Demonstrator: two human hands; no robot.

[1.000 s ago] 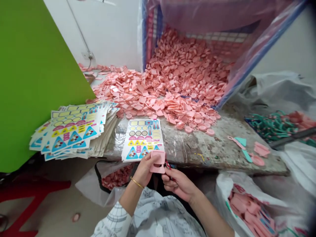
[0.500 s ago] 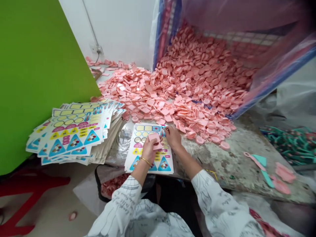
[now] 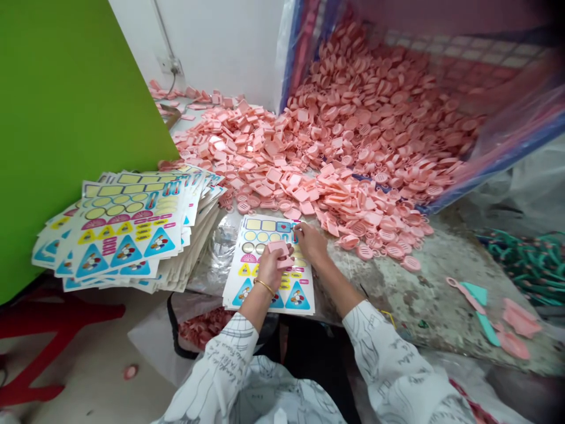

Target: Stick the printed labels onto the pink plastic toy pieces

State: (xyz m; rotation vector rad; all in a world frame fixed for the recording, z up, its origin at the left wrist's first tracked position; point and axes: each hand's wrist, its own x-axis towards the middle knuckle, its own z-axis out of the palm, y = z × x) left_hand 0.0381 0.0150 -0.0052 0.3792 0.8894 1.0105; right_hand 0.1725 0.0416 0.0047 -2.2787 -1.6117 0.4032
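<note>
The left hand's fingers (image 3: 282, 259) cover part of the pink plastic piece (image 3: 277, 247); what the right hand (image 3: 310, 240) pinches is too small to tell. The green flat panel (image 3: 70, 118) and blue-edged, plastic-lined bin (image 3: 494, 159) run out of view.

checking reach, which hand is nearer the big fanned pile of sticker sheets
The left hand, right of the pile, holding a pink piece; the right hand is farther right.

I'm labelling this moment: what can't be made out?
Head view:
What the right hand pinches, if anything: small, blurred.
Middle of the front sticker sheet: behind the left hand and its pink piece.
Wording on the sheet pile: too small.
Rest of the lower-right plastic bag: cut off by the bottom edge.
</note>
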